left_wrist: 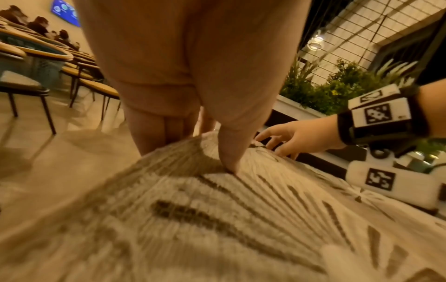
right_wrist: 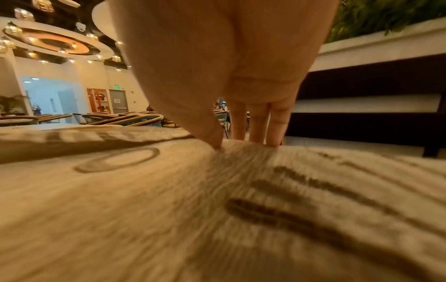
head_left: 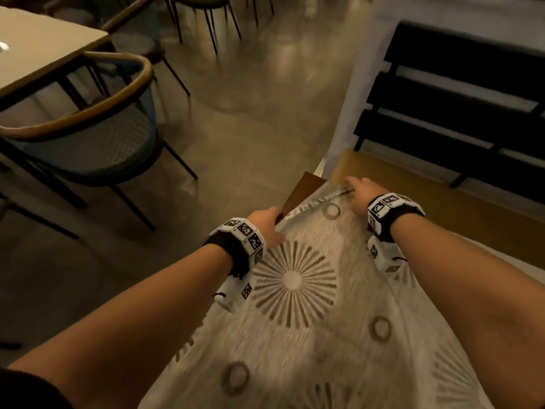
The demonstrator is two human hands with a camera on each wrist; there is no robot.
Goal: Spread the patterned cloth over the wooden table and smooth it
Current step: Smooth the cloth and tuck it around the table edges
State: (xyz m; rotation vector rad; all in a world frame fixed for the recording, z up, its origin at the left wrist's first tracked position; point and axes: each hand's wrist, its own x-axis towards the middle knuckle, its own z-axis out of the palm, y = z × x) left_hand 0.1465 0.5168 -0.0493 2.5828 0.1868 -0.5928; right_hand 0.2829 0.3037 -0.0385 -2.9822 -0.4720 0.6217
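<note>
The patterned cloth (head_left: 295,293), beige with brown sunburst and ring motifs, lies over the wooden table; a bare brown corner of the table (head_left: 303,187) shows past its far edge. My left hand (head_left: 267,224) grips the cloth's far left edge, thumb on top (left_wrist: 229,152), fingers below the hem. My right hand (head_left: 361,191) pinches the folded far edge further right, its thumb (right_wrist: 212,133) pressing on the cloth (right_wrist: 217,209) and its fingers (right_wrist: 257,126) over the edge. That right hand (left_wrist: 292,140) also shows in the left wrist view. The cloth is blurred by motion.
A round-backed chair (head_left: 88,137) and a pale table (head_left: 38,48) stand to the left across open floor (head_left: 250,98). A black slatted bench back (head_left: 457,98) with a yellow seat (head_left: 413,196) runs along the right. Plants (left_wrist: 337,89) sit behind it.
</note>
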